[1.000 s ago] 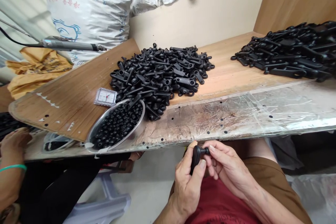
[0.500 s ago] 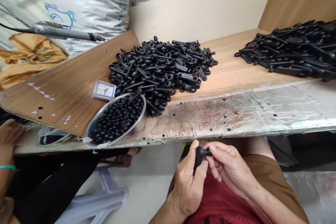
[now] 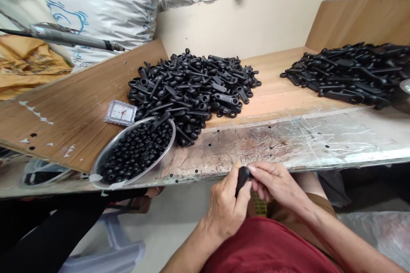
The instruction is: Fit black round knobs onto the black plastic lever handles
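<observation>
My left hand point(image 3: 226, 204) is closed around a black plastic crank handle point(image 3: 242, 181), its rounded end up between thumb and fingers. The fingertips of my right hand point(image 3: 272, 181) pinch the small black knob at the side of that handle; the fingers now cover most of the knob. Both hands are just in front of the bench edge, above my lap. To their left stands a metal bowl point(image 3: 174, 136) full of small black balls point(image 3: 137, 151), some with holes. Behind it lies a heap of similar black crank handles point(image 3: 192, 89).
Another pile of black handles point(image 3: 349, 74) lies at the right, beside a partly visible round container point(image 3: 404, 94). A small square clock point(image 3: 121, 112) sits behind the bowl. A grey electric screwdriver point(image 3: 73, 39) hangs at the left. Below is a plastic stool point(image 3: 112, 249), near a person's dark-clothed leg point(image 3: 77, 226).
My right fingers have moved in closer against the handle, covering the knob. Both hands are slightly higher in view. The view has shifted, and the other person's hand at the left has left it.
</observation>
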A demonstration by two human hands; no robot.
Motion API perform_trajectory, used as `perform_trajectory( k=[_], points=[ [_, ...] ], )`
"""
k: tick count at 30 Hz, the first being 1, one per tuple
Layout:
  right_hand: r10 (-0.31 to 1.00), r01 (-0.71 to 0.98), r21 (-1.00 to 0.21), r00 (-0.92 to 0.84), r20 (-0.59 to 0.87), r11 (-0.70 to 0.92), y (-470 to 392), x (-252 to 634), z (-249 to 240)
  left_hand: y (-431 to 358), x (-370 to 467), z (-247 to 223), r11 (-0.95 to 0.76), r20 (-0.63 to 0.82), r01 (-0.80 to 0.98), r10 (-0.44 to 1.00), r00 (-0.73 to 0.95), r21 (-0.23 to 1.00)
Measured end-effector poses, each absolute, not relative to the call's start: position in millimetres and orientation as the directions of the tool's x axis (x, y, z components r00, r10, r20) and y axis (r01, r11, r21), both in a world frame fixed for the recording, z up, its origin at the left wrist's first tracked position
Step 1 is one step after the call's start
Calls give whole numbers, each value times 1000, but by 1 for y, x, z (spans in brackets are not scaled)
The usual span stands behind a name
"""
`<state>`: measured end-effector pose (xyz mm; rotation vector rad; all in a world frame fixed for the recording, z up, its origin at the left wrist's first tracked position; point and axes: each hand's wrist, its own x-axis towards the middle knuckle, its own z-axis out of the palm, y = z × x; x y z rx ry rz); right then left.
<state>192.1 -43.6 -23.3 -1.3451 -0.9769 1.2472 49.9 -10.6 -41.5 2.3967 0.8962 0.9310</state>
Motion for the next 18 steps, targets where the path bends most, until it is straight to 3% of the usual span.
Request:
perform_trajectory(
  k=[3,7,9,13,18],
  points=[
    [948,356,-935,296,115,2,-27,218,-10,8,67,-30,-704,272,534,690,671,469],
    [889,478,-872,348,297,104,-1,225,5,25,91,-15,-763,26,601,624,781,238],
    [927,507,-853,245,283,126,11,221,8,29,98,-11,-791,-19,574,584,812,212],
    [997,599,-800,37,66,31,22,215,11,34,105,-6,-823,-101,533,524,846,196],
    [991,610,-792,108,75,-7,21,218,7,39,109,0,-853,-210,490,454,866,179]
  ],
)
